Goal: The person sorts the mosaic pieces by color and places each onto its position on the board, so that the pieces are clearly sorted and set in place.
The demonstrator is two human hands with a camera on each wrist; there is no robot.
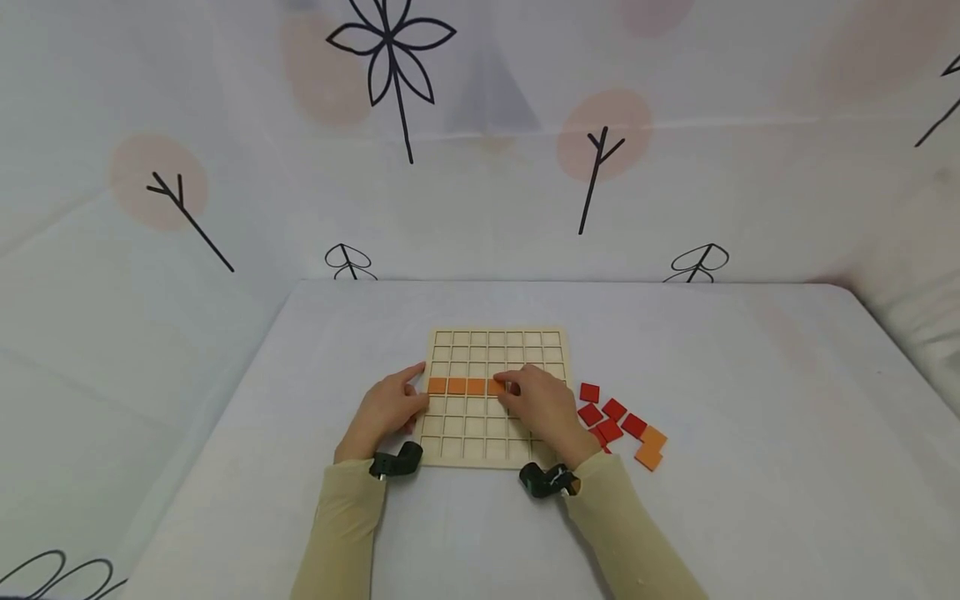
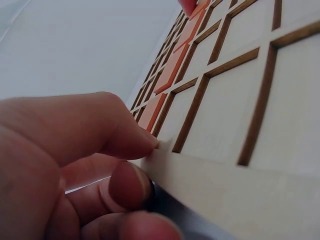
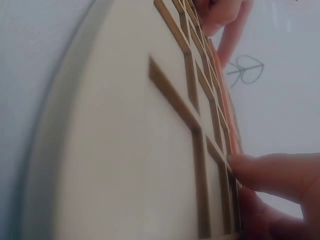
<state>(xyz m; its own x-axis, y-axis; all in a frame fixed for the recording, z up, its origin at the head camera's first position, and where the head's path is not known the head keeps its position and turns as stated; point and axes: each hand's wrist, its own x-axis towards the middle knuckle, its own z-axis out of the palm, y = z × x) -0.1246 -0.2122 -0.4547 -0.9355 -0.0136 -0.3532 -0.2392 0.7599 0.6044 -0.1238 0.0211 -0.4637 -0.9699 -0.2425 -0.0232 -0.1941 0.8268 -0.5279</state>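
Observation:
A pale wooden grid board (image 1: 474, 428) lies on the table. In one of its rows sit several square orange tiles (image 1: 456, 386), side by side. My left hand (image 1: 384, 410) grips the board's left edge; the left wrist view shows the thumb (image 2: 132, 142) on the rim and curled fingers beside it. Over the board, my right hand (image 1: 546, 407) has its thumb and index finger at the rightmost orange tile of the row, pinching it. The fingers partly cover that tile. In the right wrist view, the right thumb (image 3: 262, 167) is by the orange row.
Right of the board lie several loose red tiles (image 1: 609, 430), some partly hidden by the right arm. Two loose orange tiles (image 1: 648, 457) are next to them. A white cloth covers the table (image 1: 750, 417), and a patterned cloth (image 1: 480, 192) hangs behind.

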